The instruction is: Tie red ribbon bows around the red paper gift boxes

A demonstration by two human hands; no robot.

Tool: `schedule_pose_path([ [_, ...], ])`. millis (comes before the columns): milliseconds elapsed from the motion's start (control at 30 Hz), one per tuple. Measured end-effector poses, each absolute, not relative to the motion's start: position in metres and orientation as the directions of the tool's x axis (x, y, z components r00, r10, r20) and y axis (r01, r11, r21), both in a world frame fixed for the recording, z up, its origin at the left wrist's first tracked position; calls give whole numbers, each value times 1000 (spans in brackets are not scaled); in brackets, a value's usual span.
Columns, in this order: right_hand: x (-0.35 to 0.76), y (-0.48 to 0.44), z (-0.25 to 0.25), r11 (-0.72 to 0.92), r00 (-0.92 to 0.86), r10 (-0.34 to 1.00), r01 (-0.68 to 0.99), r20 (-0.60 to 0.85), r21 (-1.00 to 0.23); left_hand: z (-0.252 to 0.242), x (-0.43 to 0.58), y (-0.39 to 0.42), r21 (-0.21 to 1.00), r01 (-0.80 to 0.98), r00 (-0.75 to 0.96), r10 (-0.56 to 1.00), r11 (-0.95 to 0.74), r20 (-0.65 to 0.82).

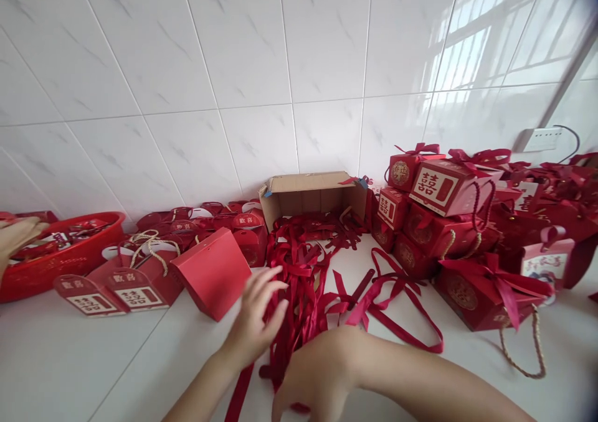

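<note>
My left hand (261,313) is over the left edge of a heap of dark red ribbons (303,297). Its fingers are spread, with the thumb apart, and I see nothing held in it. A plain red gift box (215,272) leans tilted just behind it, to the left. My right hand (317,372) reaches across the near end of the heap, its back towards me. Its fingertips point down and are mostly hidden, so I cannot tell whether they grip a ribbon. One ribbon strand (240,391) trails down between my left forearm and the right hand.
A cardboard box (308,182) lies on its side against the tiled wall, ribbons spilling out. Several ribbon-tied gift boxes (448,188) are stacked at right. Boxes with rope handles (140,279) stand at left, beside a red basin (70,254) with another person's hand (18,241) over it.
</note>
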State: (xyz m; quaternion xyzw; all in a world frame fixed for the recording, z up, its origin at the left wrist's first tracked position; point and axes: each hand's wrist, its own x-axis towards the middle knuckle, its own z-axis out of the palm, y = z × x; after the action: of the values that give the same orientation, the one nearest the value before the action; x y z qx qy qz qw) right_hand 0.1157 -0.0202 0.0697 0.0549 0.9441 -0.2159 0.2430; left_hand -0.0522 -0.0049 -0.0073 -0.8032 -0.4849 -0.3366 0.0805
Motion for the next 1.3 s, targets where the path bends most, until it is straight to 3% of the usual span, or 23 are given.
schedule_pose_path([
  [100,122,-13,75,828,-877,-94,194,-472,-525,-21,-35,6,271,796,485,838,-541,250],
  [167,130,1,76,793,-896,59,310,-440,-525,-29,-33,16,286,816,497,862,-503,99],
  [233,142,23,71,739,-865,343,489,-367,-464,-36,-38,26,296,843,455,889,-449,52],
  [300,152,46,59,677,-780,574,624,-251,-390,-42,-46,33,332,845,407,907,-419,110],
  [400,159,73,33,609,-680,726,704,-99,-365,-47,-56,38,415,810,320,905,-414,279],
  [500,154,84,9,603,-663,747,701,-39,-380,-50,-60,39,458,783,247,886,-421,391],
  [633,152,92,-1,557,-601,799,745,-6,-367,-48,-64,40,465,789,200,885,-400,421],
  [867,203,123,20,434,-429,896,790,117,-433,-42,-74,42,467,812,136,891,-351,433],
  [1033,247,131,40,386,-285,921,747,264,-541,-44,-71,41,426,821,191,886,-380,422],
  [1133,268,130,52,379,-155,910,685,384,-622,-42,-67,37,403,829,215,885,-389,412],
  [1300,287,127,66,338,211,824,562,526,-755,-40,-65,32,362,846,242,888,-390,391],
])
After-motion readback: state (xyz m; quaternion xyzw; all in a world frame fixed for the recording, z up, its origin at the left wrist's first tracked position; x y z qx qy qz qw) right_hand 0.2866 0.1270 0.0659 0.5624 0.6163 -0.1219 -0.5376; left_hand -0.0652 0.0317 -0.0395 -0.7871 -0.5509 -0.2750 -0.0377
